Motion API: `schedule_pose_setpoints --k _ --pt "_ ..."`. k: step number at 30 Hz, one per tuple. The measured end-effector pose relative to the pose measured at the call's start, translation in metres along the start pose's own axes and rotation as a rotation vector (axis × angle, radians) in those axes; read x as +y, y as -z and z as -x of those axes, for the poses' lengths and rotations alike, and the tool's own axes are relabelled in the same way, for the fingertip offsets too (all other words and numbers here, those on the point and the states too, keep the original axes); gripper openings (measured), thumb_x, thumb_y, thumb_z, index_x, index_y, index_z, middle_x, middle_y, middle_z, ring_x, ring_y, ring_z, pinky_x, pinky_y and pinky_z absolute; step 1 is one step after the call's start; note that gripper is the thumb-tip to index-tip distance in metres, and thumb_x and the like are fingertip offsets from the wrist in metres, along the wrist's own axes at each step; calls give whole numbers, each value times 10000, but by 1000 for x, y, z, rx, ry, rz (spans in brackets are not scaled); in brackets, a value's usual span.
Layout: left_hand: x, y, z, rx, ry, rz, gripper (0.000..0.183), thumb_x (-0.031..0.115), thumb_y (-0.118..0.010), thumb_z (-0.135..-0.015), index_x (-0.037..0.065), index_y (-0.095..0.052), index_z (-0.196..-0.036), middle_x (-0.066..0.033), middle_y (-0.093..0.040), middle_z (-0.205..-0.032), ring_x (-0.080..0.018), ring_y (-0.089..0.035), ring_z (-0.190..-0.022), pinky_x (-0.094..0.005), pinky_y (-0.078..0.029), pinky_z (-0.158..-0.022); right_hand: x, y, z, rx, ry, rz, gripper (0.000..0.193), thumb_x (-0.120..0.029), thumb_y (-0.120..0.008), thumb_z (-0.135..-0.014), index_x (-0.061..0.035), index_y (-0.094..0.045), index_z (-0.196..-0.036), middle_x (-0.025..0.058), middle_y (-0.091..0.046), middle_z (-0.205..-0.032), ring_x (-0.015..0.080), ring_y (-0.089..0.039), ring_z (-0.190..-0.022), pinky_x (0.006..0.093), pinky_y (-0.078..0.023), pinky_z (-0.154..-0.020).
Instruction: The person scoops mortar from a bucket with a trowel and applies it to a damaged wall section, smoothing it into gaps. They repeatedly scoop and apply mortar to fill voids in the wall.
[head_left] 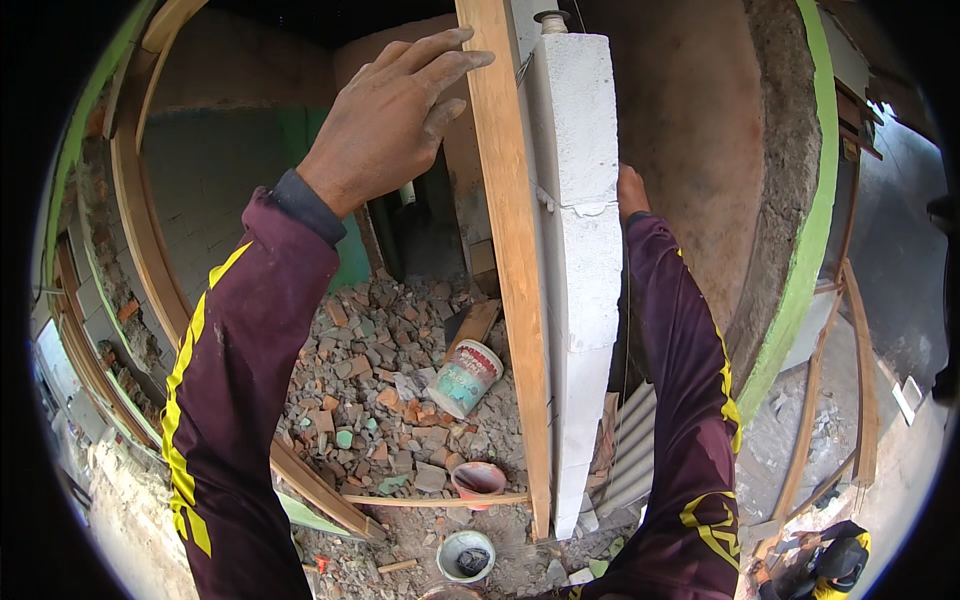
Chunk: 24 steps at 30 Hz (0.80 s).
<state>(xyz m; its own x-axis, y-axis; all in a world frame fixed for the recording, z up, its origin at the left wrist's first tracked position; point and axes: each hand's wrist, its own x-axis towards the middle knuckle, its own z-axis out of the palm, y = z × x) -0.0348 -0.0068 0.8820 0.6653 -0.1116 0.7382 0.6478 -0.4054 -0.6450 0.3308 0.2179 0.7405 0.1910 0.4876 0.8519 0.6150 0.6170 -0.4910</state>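
Note:
My left hand (395, 120) is raised at the upper middle, fingers stretched out and apart, holding nothing. Its fingertips reach the edge of an upright wooden post (510, 290), perhaps touching it. Right beside the post rises a narrow column of white blocks (585, 260), stacked with thin joints. On the column's far right side is my right hand (632, 190), at about the height of an upper joint. The blocks hide its fingers, so its grip does not show. A small spool (551, 21) sits at the column's top.
Broken bricks and rubble (370, 400) cover the floor below, with a tipped white-and-teal bucket (465, 378) on them. Nearer stand a reddish bucket (478, 482) and a pale bucket (466, 555). A green-edged wall (800, 220) stands right. Another person (835, 565) is low at the right.

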Motion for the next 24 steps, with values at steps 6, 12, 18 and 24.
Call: schedule_pose_setpoints --k 6,12,18,24 --pt "13 31 49 -102 124 125 455 161 -641 -924 187 -568 -1372 -40 -466 -1503 -293 -489 -1300 -451 -412 -1109 24 -5 23 -83 -67 -139 520 -358 -653 -913 36 -583 -1246 265 -667 -1151 386 -649 -1094 445 -499 -915" --pt "24 55 91 -261 266 224 498 192 -690 -891 171 -567 -1373 -67 -441 -1521 -311 -487 -1296 -455 -408 -1103 6 17 89 -137 -127 25 744 -398 -721 -841 5 -457 -1408 276 -614 -1265 381 -591 -1209 436 -472 -1005" --pt "32 75 126 -369 314 324 551 170 -728 -863 133 -528 -1375 -106 -403 -1527 -333 -474 -1295 -466 -402 -1099 -10 30 158 -458 -431 692 766 -212 -723 -840 -36 -359 -1491 290 -629 -1198 426 -639 -1085 461 -545 -919" --pt "39 86 150 -451 394 434 630 184 -769 -829 151 -514 -1403 -110 -351 -1563 -347 -454 -1315 -477 -389 -1114 -10 32 204 -679 -699 -198 627 26 -702 -840 121 -419 -1392 201 -701 -1037 248 -715 -826 378 -619 -658"
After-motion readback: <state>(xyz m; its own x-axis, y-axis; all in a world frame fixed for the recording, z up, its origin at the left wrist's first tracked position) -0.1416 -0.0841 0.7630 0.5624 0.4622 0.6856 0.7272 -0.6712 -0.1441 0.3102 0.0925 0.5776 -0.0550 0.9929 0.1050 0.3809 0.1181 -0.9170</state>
